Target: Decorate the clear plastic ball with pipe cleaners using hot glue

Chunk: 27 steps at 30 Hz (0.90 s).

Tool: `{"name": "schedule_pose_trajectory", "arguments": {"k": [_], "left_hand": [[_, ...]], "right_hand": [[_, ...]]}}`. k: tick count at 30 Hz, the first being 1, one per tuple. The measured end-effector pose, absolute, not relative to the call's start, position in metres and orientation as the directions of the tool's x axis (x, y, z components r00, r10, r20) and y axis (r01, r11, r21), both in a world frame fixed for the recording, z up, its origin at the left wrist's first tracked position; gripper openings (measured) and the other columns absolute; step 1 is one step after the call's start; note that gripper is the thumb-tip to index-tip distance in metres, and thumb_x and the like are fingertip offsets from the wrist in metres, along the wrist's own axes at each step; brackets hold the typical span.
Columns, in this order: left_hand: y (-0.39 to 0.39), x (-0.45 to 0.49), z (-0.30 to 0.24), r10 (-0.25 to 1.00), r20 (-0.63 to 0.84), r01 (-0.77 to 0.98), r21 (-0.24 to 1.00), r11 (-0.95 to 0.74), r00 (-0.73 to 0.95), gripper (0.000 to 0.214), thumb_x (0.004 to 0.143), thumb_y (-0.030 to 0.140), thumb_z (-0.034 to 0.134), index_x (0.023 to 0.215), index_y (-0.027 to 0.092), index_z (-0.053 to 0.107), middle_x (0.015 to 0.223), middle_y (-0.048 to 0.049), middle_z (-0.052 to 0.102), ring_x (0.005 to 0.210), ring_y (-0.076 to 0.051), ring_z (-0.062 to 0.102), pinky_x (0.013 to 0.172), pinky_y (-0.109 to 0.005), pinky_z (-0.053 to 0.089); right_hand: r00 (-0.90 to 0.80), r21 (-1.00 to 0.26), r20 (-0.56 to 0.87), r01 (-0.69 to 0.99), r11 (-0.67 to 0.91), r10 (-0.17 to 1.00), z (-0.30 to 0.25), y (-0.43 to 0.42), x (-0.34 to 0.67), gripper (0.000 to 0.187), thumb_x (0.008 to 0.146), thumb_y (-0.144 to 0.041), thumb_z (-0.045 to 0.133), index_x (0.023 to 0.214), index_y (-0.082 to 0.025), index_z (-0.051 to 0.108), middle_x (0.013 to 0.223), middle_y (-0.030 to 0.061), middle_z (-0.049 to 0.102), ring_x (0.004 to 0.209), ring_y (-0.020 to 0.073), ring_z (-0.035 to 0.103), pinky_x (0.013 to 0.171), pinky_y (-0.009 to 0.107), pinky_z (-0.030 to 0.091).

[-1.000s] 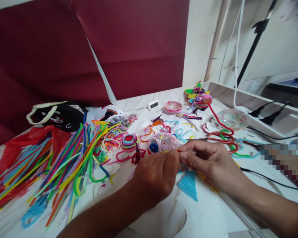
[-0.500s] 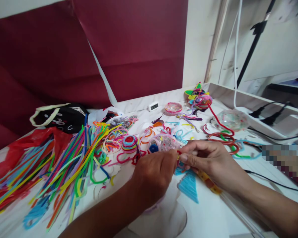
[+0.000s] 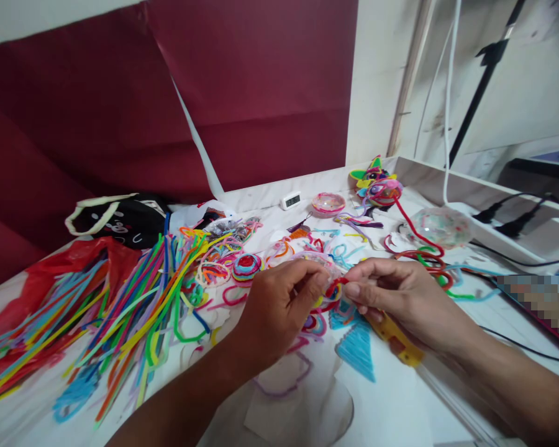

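Observation:
Over the middle of the table, my left hand (image 3: 279, 307) and my right hand (image 3: 403, 301) meet, each pinching a small red, yellow and blue coiled pipe-cleaner piece (image 3: 335, 289). Part of the piece is hidden by the fingers. Just below them lie a blue triangle of pipe cleaner (image 3: 358, 351), a yellow object (image 3: 404, 349) of a kind I cannot make out, and a purple pipe-cleaner outline (image 3: 279, 393) on white paper. Left of my left hand sits a round striped coil (image 3: 246, 267).
Many loose pipe cleaners (image 3: 140, 323) and a red plastic bag (image 3: 86, 254) cover the left. At the back are a black pouch (image 3: 121, 225), a small digital clock (image 3: 291, 200), a clear bowl (image 3: 328, 204) and a colourful figure (image 3: 377, 183). Cables and plugs (image 3: 517, 220) line the right.
My left hand has turned, its thumb and index finger now showing, and the coiled piece is more visible between the hands. The view has shifted slightly.

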<state>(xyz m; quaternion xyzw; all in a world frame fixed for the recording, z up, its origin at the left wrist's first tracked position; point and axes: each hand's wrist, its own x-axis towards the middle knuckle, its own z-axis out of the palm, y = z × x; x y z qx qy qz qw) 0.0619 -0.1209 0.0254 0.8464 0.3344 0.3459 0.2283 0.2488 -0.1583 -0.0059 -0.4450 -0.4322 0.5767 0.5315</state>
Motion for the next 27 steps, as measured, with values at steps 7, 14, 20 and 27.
{"name": "schedule_pose_trajectory", "arguments": {"k": [7, 14, 20, 27], "left_hand": [[-0.1193, 0.0661, 0.0222, 0.731, 0.356, 0.386, 0.670, -0.634, 0.582, 0.017, 0.089, 0.025, 0.057, 0.080, 0.016, 0.067, 0.063, 0.0041, 0.062, 0.055, -0.005, 0.052, 0.054, -0.016, 0.039], [-0.1193, 0.0661, 0.0202, 0.788, 0.296, 0.382, 0.748, -0.543, 0.540, 0.016, 0.087, 0.025, 0.057, 0.078, 0.015, 0.065, 0.059, 0.0049, 0.059, 0.052, -0.005, 0.051, 0.051, -0.014, 0.039], [-0.1189, 0.0659, 0.0187, 0.801, 0.275, 0.399, 0.753, -0.524, 0.533, 0.017, 0.085, 0.024, 0.055, 0.074, 0.015, 0.064, 0.056, 0.0049, 0.056, 0.049, -0.005, 0.049, 0.047, -0.015, 0.036], [-0.1187, 0.0643, 0.0180, 0.805, 0.243, 0.396, 0.771, -0.499, 0.541, 0.015, 0.080, 0.019, 0.054, 0.070, 0.015, 0.064, 0.048, 0.0054, 0.054, 0.044, -0.006, 0.048, 0.044, -0.015, 0.035]], "right_hand": [[-0.026, -0.985, -0.030, -0.168, -0.034, 0.999, -0.0065, -0.1596, 0.2473, 0.018, 0.067, -0.030, 0.081, 0.071, -0.016, 0.070, 0.049, -0.0036, 0.059, 0.042, 0.0034, 0.047, 0.038, 0.014, 0.035], [-0.137, -0.977, -0.042, -0.204, -0.070, 0.990, -0.0144, -0.1585, 0.2514, 0.024, 0.073, -0.036, 0.077, 0.087, -0.017, 0.072, 0.061, 0.0012, 0.067, 0.044, 0.0027, 0.047, 0.041, 0.014, 0.035], [-0.155, -0.980, -0.067, -0.176, -0.095, 0.986, -0.0122, -0.1576, 0.2498, 0.023, 0.070, -0.034, 0.079, 0.081, -0.015, 0.069, 0.062, 0.0032, 0.070, 0.042, 0.0043, 0.049, 0.041, 0.016, 0.037], [-0.114, -0.997, -0.052, -0.045, -0.058, 0.992, -0.0110, -0.1578, 0.2491, 0.022, 0.070, -0.034, 0.077, 0.079, -0.016, 0.069, 0.061, 0.0029, 0.070, 0.041, 0.0058, 0.048, 0.039, 0.018, 0.037]]}}
